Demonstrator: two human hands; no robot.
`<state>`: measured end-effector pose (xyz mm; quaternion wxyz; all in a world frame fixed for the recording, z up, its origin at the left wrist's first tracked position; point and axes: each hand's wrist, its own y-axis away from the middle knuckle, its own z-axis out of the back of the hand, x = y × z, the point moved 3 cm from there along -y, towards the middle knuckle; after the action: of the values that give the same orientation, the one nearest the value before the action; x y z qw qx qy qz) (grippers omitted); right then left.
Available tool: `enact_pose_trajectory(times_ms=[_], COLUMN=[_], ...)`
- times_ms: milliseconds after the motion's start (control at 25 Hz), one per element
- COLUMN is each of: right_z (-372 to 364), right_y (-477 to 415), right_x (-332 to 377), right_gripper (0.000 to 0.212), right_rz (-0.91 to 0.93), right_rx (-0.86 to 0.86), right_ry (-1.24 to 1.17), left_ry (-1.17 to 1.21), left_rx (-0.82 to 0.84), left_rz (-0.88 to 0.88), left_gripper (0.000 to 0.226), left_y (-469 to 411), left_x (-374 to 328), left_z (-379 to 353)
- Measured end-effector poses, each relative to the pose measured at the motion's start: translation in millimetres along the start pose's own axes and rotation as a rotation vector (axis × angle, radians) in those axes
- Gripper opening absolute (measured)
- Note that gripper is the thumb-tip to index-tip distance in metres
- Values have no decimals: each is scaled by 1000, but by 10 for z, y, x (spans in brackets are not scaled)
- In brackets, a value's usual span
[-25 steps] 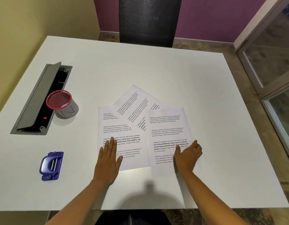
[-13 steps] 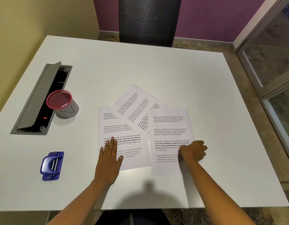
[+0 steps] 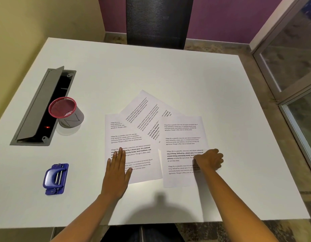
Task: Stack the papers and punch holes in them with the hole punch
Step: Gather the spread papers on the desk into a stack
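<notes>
Barely started: papers fanned out unstacked, left hand flat on one, right hand curled pinching another, hole punch untouched at 9 o'clock.

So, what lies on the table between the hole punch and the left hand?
Nothing: in the head view, bare table separates hole punch and left hand.

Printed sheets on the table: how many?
3. Left sheet flat under the left hand; middle sheet angled behind, partly covered; right sheet under the right hand. More could hide underneath.
</notes>
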<state>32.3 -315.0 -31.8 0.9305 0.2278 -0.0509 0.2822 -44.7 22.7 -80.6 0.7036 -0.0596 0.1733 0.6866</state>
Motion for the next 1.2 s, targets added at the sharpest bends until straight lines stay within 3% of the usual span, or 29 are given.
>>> enact_pose_trajectory(times_ms=[240, 360, 600, 720, 920, 1120, 1200], right_z=[17, 34, 420, 739, 941, 413, 174], right_y=[-59, -29, 255, 399, 340, -13, -132], right_x=[9, -10, 118, 378, 1109, 1786, 1936], right_gripper=[59, 40, 10, 22, 13, 32, 18], right_rz=[-16, 31, 437, 654, 807, 832, 837], right_rx=[30, -7, -266, -330, -14, 225, 265], right_ry=[26, 31, -224, -253, -260, -78, 24], left_ry=[21, 51, 210, 253, 182, 62, 76], left_rx=[12, -7, -11, -41, -8, 62, 76], left_rz=[0, 9, 95, 122, 90, 44, 44], left_gripper=[72, 72, 76, 77, 82, 79, 82], left_y=[-11, -8, -31, -72, -274, -397, -404], left_x=[-18, -35, -125, -175, -204, -156, -145], left_z=[18, 23, 89, 180, 265, 220, 200])
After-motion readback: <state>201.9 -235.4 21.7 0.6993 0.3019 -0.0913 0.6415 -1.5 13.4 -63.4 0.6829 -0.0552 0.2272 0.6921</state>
